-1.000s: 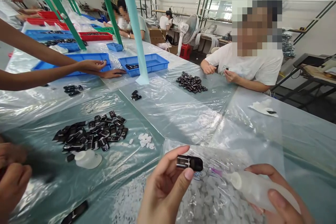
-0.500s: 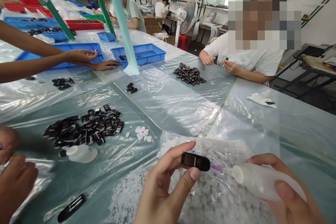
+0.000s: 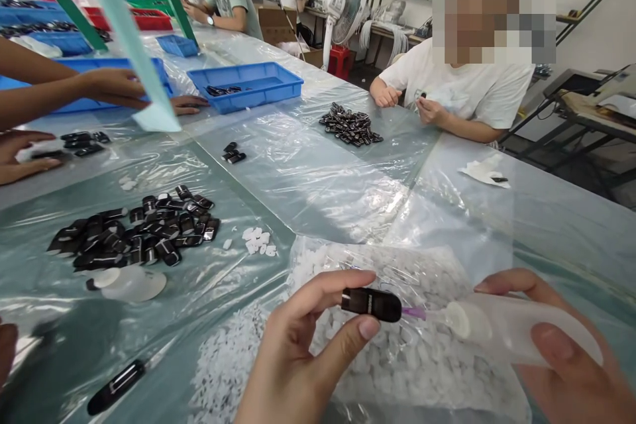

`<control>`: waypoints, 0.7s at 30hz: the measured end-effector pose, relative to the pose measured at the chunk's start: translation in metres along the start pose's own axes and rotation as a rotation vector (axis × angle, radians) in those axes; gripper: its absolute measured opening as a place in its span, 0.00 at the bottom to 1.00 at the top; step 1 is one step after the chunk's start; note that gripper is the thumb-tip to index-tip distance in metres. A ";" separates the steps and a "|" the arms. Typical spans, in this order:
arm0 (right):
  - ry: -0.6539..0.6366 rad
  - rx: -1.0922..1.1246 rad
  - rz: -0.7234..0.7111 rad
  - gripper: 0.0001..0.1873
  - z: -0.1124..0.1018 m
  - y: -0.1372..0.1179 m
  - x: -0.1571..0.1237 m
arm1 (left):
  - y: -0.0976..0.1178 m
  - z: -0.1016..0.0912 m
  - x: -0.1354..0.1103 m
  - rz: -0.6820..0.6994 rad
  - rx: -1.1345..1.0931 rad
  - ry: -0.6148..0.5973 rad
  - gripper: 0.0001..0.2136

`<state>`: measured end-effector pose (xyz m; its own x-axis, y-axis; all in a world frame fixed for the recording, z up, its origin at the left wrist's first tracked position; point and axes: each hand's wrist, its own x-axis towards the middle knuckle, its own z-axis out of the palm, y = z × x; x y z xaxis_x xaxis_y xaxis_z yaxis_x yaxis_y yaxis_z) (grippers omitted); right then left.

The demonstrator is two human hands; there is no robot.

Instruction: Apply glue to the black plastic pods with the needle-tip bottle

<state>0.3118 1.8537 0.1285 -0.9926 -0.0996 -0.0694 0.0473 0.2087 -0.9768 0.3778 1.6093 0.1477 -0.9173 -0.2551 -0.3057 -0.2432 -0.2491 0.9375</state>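
My left hand (image 3: pixel 303 358) pinches a small black cartridge (image 3: pixel 371 303) between thumb and forefinger, held level above a clear bag of small white pieces (image 3: pixel 397 358). My right hand (image 3: pixel 561 358) grips a soft translucent squeeze bottle (image 3: pixel 517 330) lying sideways. Its thin purple tip (image 3: pixel 413 312) touches the right end of the cartridge.
A heap of black cartridges (image 3: pixel 134 235) lies at the left on the plastic-covered table (image 3: pixel 322 192), with a white cap (image 3: pixel 132 283) and loose white bits (image 3: pixel 258 240). One cartridge (image 3: pixel 116 385) lies near the front. A seated person (image 3: pixel 462 96) works beside another heap (image 3: pixel 350 128). Other people's arms (image 3: pixel 59 89) reach near blue trays (image 3: pixel 246 85).
The bottle's purple tip has closed in from the right and now meets the cartridge's end. The view has dropped lower, and another person's hands at the lower left have moved away.
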 end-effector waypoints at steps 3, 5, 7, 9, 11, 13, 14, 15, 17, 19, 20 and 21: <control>-0.075 0.016 -0.042 0.18 -0.005 -0.005 0.001 | 0.000 0.002 0.001 0.006 -0.030 -0.013 0.08; -0.083 -0.012 -0.083 0.16 -0.008 -0.008 0.001 | 0.000 0.003 0.002 -0.003 -0.047 -0.031 0.08; -0.050 -0.055 -0.111 0.15 -0.010 -0.010 0.001 | -0.001 0.004 0.002 -0.009 -0.062 -0.058 0.08; -0.009 -0.092 -0.142 0.15 -0.012 -0.012 0.000 | -0.001 0.005 0.002 -0.005 -0.076 -0.084 0.07; 0.004 -0.114 -0.172 0.16 -0.013 -0.012 0.000 | -0.001 0.005 0.002 -0.010 -0.079 -0.099 0.07; -0.021 -0.140 -0.197 0.15 -0.016 -0.012 0.000 | -0.001 0.005 0.002 -0.038 -0.076 -0.099 0.07; -0.033 -0.153 -0.207 0.15 -0.017 -0.013 0.000 | -0.001 0.006 0.002 -0.050 -0.075 -0.100 0.08; -0.045 -0.164 -0.217 0.15 -0.018 -0.013 0.001 | 0.000 0.006 0.003 -0.056 -0.076 -0.104 0.08; -0.053 -0.174 -0.246 0.14 -0.020 -0.014 0.002 | 0.000 0.006 0.003 -0.048 -0.077 -0.114 0.07; -0.061 -0.169 -0.264 0.13 -0.021 -0.015 0.003 | -0.001 0.006 0.003 -0.035 -0.072 -0.120 0.07; -0.057 -0.168 -0.269 0.14 -0.021 -0.015 0.003 | -0.001 0.006 0.003 -0.032 -0.068 -0.119 0.07; -0.034 -0.165 -0.263 0.14 -0.021 -0.015 0.003 | -0.001 0.006 0.004 -0.031 -0.065 -0.118 0.07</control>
<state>0.3054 1.8703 0.1472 -0.9640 -0.2027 0.1723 -0.2324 0.3265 -0.9162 0.3730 1.6142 0.1465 -0.9412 -0.1361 -0.3092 -0.2546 -0.3158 0.9140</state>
